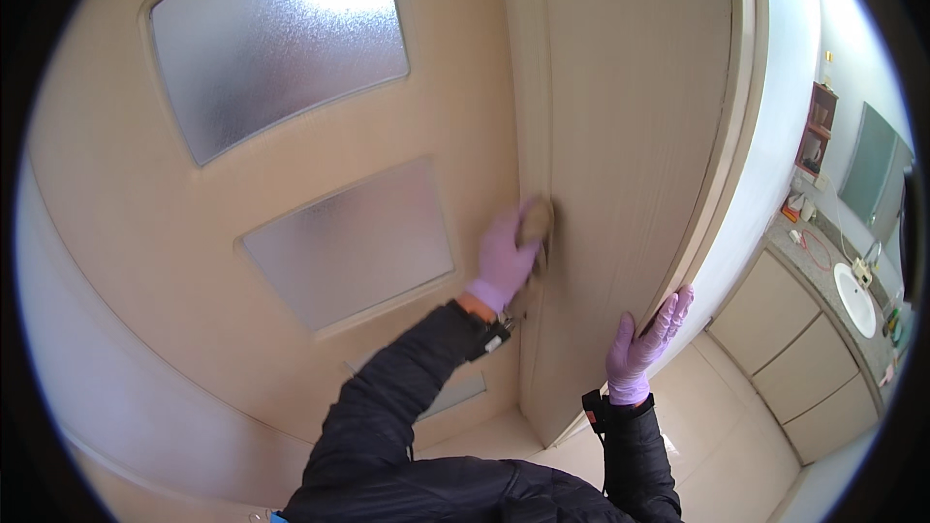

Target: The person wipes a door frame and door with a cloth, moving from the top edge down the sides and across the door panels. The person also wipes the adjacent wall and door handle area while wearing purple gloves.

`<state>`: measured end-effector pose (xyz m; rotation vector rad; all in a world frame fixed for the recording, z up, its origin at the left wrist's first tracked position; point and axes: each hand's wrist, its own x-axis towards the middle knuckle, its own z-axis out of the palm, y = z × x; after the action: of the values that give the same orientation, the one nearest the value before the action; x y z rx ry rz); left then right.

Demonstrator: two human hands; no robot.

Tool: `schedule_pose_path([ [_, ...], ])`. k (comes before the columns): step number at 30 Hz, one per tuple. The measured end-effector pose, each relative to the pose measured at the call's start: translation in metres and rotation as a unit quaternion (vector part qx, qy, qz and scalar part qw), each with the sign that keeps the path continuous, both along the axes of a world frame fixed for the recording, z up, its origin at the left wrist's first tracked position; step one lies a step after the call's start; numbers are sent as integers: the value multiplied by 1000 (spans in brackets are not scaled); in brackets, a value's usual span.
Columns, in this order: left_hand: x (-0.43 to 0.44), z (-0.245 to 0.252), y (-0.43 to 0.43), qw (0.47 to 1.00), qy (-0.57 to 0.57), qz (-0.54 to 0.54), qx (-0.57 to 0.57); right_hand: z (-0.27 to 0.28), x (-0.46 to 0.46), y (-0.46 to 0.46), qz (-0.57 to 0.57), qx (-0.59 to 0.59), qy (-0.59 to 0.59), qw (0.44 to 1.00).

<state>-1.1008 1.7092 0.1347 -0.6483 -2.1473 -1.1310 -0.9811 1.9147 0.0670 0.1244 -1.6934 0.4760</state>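
Observation:
My left hand, in a pink-purple glove, grips a bunched brown cloth. The cloth is pressed to the cream door frame, beside the edge of a cream door with frosted glass panes. The hand and cloth are slightly blurred. My right hand, gloved the same way, rests against the outer trim of the wide jamb, with its thumb apart from the fingers. It holds no loose object. Part of the door's hardware shows behind my left wrist, mostly hidden by the sleeve.
Right of the frame, a granite counter with a white basin tops pale cabinets. A mirror and a small wooden shelf hang on the wall. Light tiles cover the floor. A pale wall stands left of the door.

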Motion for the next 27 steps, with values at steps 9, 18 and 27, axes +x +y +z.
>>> schedule_pose_path([
  [9,-19,186,33,968,211,75,111,3,2,-2,-4,6,7,1000],
  [18,2,20,-39,987,-119,-64,-90,7,6,-3,6,3,0,1000],
  [27,207,-128,-200,780,-557,-101,266,-16,56,-71,324,75,-85,939],
])
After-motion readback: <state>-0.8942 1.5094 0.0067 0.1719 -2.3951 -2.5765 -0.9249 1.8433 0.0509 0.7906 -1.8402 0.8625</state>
